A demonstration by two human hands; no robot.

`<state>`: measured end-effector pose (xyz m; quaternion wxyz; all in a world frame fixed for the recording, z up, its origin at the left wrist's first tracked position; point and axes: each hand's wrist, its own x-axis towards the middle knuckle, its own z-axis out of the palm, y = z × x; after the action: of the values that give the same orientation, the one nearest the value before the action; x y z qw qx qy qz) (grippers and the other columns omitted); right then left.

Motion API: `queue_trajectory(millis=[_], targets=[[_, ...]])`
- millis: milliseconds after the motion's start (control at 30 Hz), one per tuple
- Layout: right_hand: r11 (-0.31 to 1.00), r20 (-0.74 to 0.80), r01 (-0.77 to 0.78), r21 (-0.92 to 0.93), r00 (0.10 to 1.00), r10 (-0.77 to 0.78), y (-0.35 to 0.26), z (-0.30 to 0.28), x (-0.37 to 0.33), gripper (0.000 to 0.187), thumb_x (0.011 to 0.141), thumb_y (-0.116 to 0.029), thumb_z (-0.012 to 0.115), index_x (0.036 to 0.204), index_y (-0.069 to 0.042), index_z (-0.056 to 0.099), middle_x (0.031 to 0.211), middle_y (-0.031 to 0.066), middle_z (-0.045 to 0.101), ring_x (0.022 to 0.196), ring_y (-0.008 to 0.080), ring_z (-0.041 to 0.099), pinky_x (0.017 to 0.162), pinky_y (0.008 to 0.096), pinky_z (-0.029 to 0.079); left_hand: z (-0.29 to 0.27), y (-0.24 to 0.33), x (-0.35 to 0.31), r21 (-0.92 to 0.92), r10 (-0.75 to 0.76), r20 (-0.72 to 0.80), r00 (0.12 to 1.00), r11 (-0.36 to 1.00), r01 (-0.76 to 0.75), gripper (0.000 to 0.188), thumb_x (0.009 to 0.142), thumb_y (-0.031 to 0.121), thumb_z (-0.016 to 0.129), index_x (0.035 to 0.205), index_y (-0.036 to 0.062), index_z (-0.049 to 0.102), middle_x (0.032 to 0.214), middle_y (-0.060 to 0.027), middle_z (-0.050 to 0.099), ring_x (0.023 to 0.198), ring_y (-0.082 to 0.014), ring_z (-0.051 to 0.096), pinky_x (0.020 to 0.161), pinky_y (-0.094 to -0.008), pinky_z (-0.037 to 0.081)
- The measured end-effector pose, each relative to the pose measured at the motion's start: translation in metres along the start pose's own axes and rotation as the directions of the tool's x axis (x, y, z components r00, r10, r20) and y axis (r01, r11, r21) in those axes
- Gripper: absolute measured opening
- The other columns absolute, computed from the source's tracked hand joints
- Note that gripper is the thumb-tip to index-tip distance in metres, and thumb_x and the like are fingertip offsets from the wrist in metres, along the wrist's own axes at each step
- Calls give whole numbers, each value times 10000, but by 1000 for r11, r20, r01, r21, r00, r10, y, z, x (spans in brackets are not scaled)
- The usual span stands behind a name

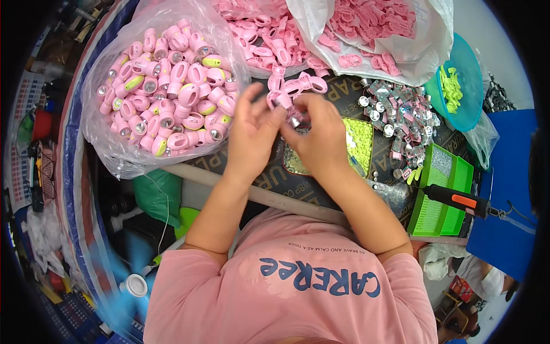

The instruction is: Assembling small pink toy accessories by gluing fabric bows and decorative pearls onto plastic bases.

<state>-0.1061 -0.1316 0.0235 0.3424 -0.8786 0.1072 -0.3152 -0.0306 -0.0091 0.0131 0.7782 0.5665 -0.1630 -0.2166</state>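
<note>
Over the middle of the table, my left hand (252,131) and my right hand (322,136) meet at a small pink plastic flashlight shell (279,102). The left thumb presses against the shell, its other fingers partly raised behind. The right thumb and fingers pinch in from the other side, where a shiny silver part (295,121) shows at the shell's lower end; fingers hide how the two fit together. Just beyond my fingers lie loose pink shell pieces (303,85). A tray of small yellow-green parts (360,140) sits partly under my right hand and wrist.
At left stands a clear bag of pink flashlights (172,92). Pink pieces fill a white sack (372,23) at the far side. Right of me are a pile of silver-and-pink inner parts (395,117), a teal bowl (465,86), a green basket (438,198) and an electric screwdriver (458,199).
</note>
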Motion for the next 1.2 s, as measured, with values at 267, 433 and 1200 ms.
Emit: queue_trajectory(millis=[267, 433, 1200], targets=[[897, 62, -389, 212, 921, 385, 53, -97, -25, 293, 797, -37, 839, 1060, -23, 710, 965, 53, 730, 799, 124, 667, 689, 265, 525, -13, 3, 11, -305, -353, 431, 830, 809, 503, 326, 1037, 145, 613, 1310, 8, 497, 1282, -216, 659, 956, -251, 735, 760, -348, 614], [953, 159, -293, -81, 940, 302, 75, -137, -27, 210, 820, -40, 796, 1019, -19, 731, 956, 108, 726, 823, 212, 691, 739, 335, 541, -9, 1, 7, -49, -492, 469, 733, 814, 578, 365, 1029, 138, 616, 1364, 12, 542, 1099, -67, 664, 901, -166, 701, 710, -277, 564], [887, 387, 176, -427, 922, 3, 82, -102, -29, 101, 837, -2, 686, 930, -8, 648, 923, 128, 657, 919, 345, 629, 801, 434, 521, 13, -11, -2, -367, -419, 317, 851, 773, 517, 260, 1028, 48, 575, 1267, 35, 475, 1276, -223, 620, 1177, -435, 660, 963, -506, 599]])
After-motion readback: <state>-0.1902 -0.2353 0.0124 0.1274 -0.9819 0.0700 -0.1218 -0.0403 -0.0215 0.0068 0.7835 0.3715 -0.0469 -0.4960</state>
